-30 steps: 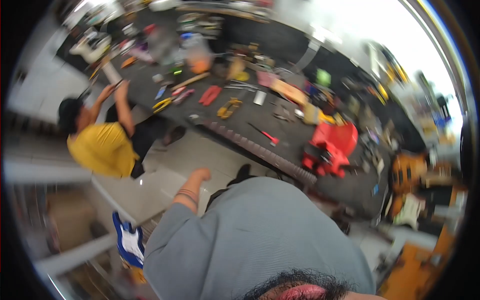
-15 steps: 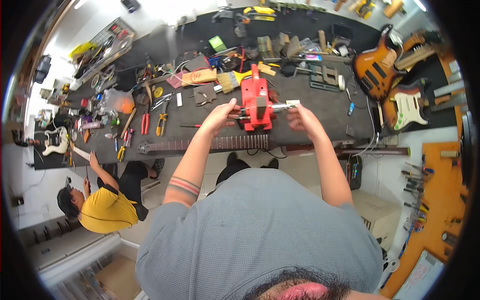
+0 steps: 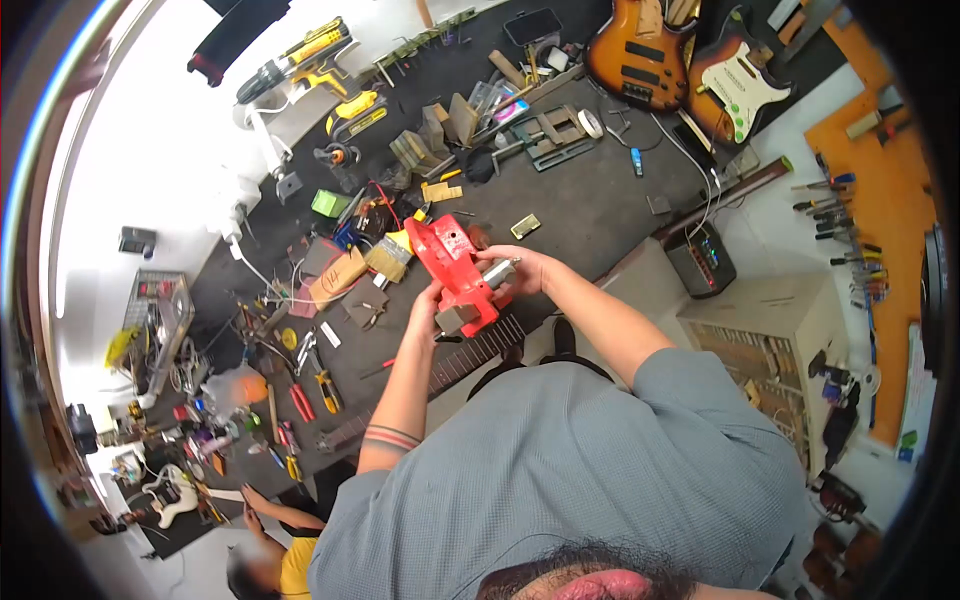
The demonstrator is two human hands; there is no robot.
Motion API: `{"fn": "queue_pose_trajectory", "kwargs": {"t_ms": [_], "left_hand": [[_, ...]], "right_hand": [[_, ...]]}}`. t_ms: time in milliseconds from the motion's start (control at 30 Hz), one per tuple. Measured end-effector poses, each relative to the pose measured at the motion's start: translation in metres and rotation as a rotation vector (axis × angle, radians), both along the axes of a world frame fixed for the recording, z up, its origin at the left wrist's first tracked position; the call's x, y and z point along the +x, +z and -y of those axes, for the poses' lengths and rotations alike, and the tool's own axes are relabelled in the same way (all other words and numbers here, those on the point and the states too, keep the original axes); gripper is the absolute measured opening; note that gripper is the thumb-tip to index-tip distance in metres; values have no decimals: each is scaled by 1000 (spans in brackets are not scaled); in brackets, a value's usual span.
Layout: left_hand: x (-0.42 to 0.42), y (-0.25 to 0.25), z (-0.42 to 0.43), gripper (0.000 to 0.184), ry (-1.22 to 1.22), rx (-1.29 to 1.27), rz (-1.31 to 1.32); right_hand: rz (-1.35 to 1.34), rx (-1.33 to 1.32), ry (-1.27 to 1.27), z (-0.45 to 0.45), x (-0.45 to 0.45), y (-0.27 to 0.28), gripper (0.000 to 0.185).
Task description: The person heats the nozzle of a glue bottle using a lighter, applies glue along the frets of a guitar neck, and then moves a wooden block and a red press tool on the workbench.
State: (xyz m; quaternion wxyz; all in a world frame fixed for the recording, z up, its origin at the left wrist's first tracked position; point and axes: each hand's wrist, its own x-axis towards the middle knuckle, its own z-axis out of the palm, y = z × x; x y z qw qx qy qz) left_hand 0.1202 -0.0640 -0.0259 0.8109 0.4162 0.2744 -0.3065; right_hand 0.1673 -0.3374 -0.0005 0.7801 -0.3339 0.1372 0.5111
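Observation:
A red bench vise [image 3: 447, 257] stands on the dark workbench between my two hands. My left hand [image 3: 424, 312] grips its near left side, by the grey jaw block [image 3: 457, 319]. My right hand [image 3: 528, 272] closes around its right side, at the silver metal shaft [image 3: 497, 270]; some of the fingers are hidden behind the vise. A small brass-coloured block [image 3: 525, 226] lies on the bench just beyond my right hand. Below the vise a fretted guitar neck [image 3: 470, 362] lies along the bench edge, partly covered by my left arm.
A wide brush [image 3: 388, 258], a wooden block [image 3: 338, 277] and pliers [image 3: 372, 314] lie left of the vise. Sunburst guitar bodies [image 3: 640, 50] rest at the back right. A person in a yellow shirt [image 3: 297, 567] works at the lower left.
My view has swung round. The vise now sits turned and tilted in my hands. My right hand has let go of the small block and moved onto the shaft; my left hand has closed on the vise.

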Motion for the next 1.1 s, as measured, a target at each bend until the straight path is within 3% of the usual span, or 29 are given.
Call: {"fn": "queue_pose_trajectory", "kwargs": {"t_ms": [67,200,333,433,533,767,867,933,1000,1067,1100], "left_hand": [[-2,-14,-1,49,29,-38,35],[-10,-16,-6,49,-33,114,41],[-14,-4,-7,50,-79,192,86],[-17,63,19,49,-31,293,94],[-14,105,22,48,-136,234,170],[13,137,44,45,-352,90,349],[30,161,83,48,-503,122,377],[37,163,121,47,-532,-11,338],[26,188,180,44,-554,-33,349],[25,186,233,41,-669,-36,335],[25,186,262,40,-723,-34,335]], "right_hand": [[9,-10,20,-6,6,-18,48],[1,77,-66,-14,2,-33,20],[-1,-43,-155,-17,-6,-11,24],[-5,-1,-185,-13,-18,-14,33],[-23,134,-227,-6,-27,10,33],[67,157,-429,30,-58,82,29],[135,125,-552,68,-83,110,28],[632,-174,-688,94,-99,55,29],[664,-136,-771,135,-120,41,30],[252,301,-829,182,-139,69,33],[218,191,-891,206,-156,98,34]]}}
